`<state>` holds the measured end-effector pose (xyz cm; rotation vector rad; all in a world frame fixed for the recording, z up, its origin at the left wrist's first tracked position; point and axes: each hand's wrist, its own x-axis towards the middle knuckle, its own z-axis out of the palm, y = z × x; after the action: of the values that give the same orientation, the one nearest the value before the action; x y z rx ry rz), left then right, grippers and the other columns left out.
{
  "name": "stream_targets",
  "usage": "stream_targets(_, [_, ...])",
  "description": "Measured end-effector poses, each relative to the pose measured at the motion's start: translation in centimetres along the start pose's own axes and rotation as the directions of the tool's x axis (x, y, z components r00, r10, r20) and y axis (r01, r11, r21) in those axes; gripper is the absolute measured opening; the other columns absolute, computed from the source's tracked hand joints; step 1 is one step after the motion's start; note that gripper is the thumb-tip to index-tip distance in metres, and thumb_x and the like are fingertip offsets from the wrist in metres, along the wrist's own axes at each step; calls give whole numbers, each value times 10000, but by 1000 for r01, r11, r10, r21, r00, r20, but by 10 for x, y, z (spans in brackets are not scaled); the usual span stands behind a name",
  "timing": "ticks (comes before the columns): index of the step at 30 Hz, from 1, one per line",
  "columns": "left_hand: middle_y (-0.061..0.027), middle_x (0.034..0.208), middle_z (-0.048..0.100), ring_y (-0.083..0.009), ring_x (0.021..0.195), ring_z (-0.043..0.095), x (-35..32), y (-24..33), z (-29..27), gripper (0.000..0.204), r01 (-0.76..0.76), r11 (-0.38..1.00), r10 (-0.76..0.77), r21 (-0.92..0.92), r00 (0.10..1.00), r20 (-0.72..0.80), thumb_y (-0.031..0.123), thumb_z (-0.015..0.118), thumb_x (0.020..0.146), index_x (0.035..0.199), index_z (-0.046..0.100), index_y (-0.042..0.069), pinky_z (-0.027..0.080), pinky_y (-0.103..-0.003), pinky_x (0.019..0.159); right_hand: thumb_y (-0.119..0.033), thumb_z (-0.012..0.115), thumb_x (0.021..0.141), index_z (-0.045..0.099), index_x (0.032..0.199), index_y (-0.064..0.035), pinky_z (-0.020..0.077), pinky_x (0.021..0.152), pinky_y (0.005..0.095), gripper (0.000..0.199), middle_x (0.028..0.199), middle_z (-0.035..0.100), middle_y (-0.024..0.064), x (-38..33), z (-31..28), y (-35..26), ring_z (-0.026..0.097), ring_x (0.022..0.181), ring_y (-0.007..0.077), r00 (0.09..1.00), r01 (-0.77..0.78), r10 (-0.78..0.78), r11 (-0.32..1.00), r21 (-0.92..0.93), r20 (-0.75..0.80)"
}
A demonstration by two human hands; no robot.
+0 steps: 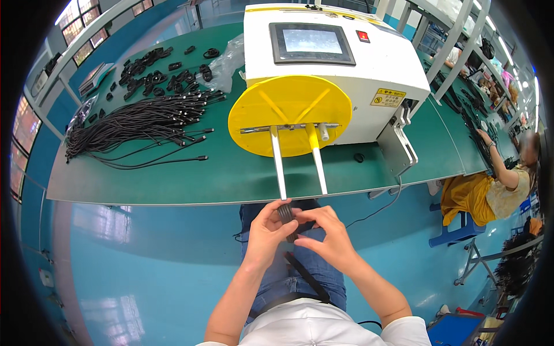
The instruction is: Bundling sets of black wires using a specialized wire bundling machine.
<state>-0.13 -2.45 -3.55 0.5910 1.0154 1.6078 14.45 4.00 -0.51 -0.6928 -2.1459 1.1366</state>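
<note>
Holding a dark bundle of looped cable (286, 214) in the left hand (265, 232), with thumb and fingers closed about it. Reaching in from the other side with the right hand (328, 237), with thumb and forefinger narrowly parted at the bundle's right side; impossible to tell a firm pinch from a light touch there. Held over the jeans-clad lap (274, 271), before the near edge of the green surface (161, 187); seen just below the tip of the left prong (278, 164), with contact there impossible to make out. Set beside that prong, parallel and apart from any hand, a right prong (318, 164), yellow toward its base. Mounted behind both, a round yellow disc (288, 109) on the front of a white machine (369, 66). Fitted into the machine's sloping top, a lit screen (311, 40) and, to its right, a small red switch (362, 36). Fixed low at its right end, a metal bracket (399, 147). Lying near the bracket on the surface, a small black ring (359, 157). Spread across the left part, a large heap of black cables (138, 124), with most plug ends pointing right. Scattered behind the heap, small black coils (153, 75); next to these, against the machine's left side, a crumpled clear plastic bag (229, 63). Seated far right on a blue stool (456, 233), a co-worker (505, 193) with an arm stretched toward more black cables.
</note>
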Motion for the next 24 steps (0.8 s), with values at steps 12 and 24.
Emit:
stream_targets(12, [-179, 1305, 434, -315, 1140, 515, -15, 27, 8, 842, -367, 609, 263, 703, 930, 257, 117, 807, 651, 1366, 368, 42, 445, -365, 949, -42, 663, 807, 408, 1270, -27, 468, 796, 259, 529, 1036, 640, 98, 17, -13, 19, 607, 925, 138, 779, -609, 389, 282, 741, 492])
stream_targets(24, [-129, 1228, 533, -260, 1093, 550, -9, 32, 8, 794, -534, 380, 340, 755, 840, 423, 139, 848, 561, 1262, 485, 52, 499, -337, 868, 14, 654, 784, 442, 1214, 12, 519, 799, 295, 480, 985, 663, 126, 17, -20, 4, 656, 888, 186, 770, -618, 403, 273, 737, 495])
